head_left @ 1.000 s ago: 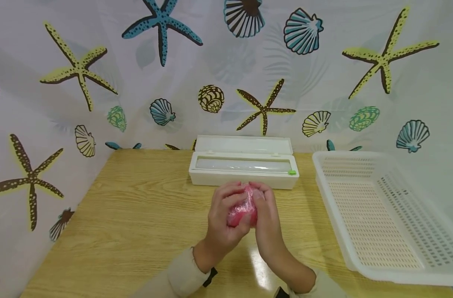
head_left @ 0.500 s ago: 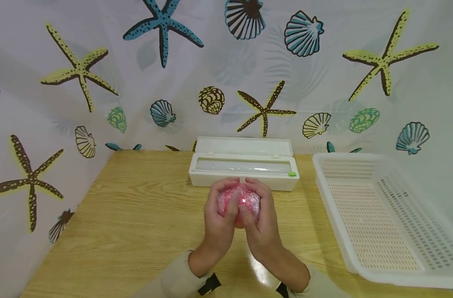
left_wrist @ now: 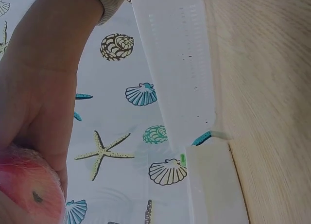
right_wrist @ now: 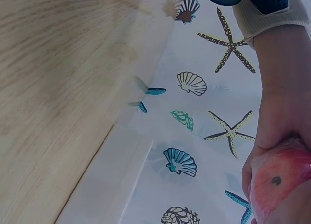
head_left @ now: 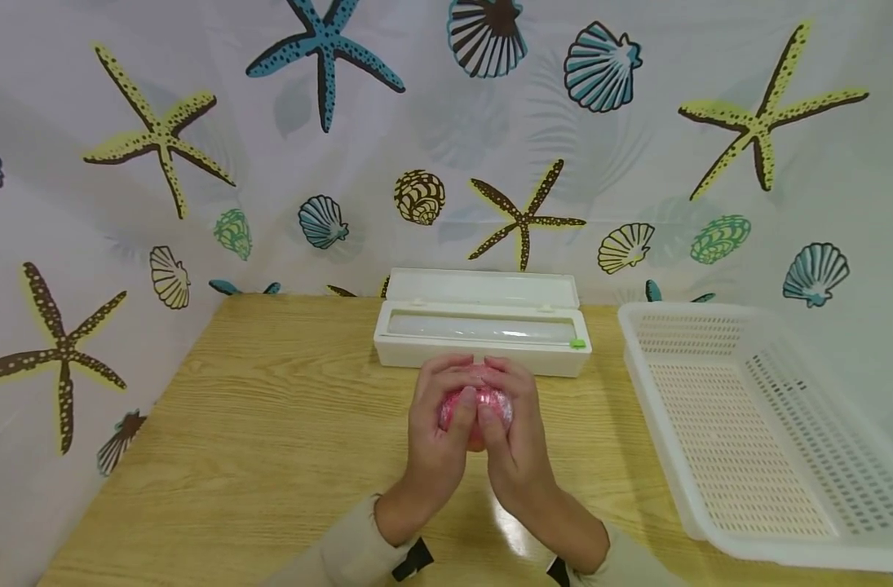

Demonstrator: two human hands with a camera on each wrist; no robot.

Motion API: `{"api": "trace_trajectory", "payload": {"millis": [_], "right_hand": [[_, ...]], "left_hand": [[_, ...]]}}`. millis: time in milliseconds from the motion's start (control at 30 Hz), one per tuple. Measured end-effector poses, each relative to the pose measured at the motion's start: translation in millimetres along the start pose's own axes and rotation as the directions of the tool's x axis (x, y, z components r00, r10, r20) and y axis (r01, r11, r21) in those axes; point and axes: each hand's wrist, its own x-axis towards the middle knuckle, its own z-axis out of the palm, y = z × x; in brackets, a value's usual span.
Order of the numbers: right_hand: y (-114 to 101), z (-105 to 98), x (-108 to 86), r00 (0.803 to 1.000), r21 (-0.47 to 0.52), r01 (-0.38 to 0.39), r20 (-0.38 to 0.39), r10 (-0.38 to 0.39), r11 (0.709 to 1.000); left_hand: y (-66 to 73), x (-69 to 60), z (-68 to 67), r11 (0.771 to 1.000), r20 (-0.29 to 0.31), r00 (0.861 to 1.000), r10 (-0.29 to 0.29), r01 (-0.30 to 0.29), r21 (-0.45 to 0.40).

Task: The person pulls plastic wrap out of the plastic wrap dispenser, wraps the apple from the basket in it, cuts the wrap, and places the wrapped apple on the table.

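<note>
A red apple (head_left: 498, 402) wrapped in clear film is held between both hands above the table, in the middle of the head view. My left hand (head_left: 433, 448) curls round its left side, and my right hand (head_left: 523, 448) grips the right side. Both thumbs press on the near face, side by side, while the fingers cover the far top. In the left wrist view the wrapped apple (left_wrist: 36, 185) shows a dark spot at one end. The right wrist view shows a similar spot on the apple (right_wrist: 277, 185), under the smooth film.
Just beyond the hands stands a white cling film dispenser (head_left: 483, 356) with its lid (head_left: 483, 288) raised, a film roll (head_left: 483, 328) inside and a green slider (head_left: 578, 343). A white slotted basket (head_left: 659, 432) sits at the right. A patterned curtain (head_left: 431, 122) backs the wooden table (head_left: 270, 424).
The apple has been turned in the hands. Both thumbs have come to lie side by side on the near face. Since half a second ago, the fingers have moved further over its top.
</note>
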Motion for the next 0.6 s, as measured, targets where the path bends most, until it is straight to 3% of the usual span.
{"api": "trace_trajectory", "payload": {"millis": [233,433,600], "right_hand": [[0,1,-1.1,0.999,-0.015,0.031,-0.011,-0.031,0.999],[12,-1,-9.5,0.998,-0.072,0.056,-0.031,-0.058,0.996],[29,-2,-18.1,0.997,-0.093,0.072,-0.008,-0.073,0.993]], "left_hand": [[-4.4,-1.8,3.0,0.999,-0.042,0.998,0.049,-0.049,-0.006],[-6.4,-2.9,3.1,0.998,-0.004,0.999,0.051,-0.052,-0.044],[-9.1,-3.2,3.0,0.996,-0.011,0.996,0.085,-0.085,-0.034]]}}
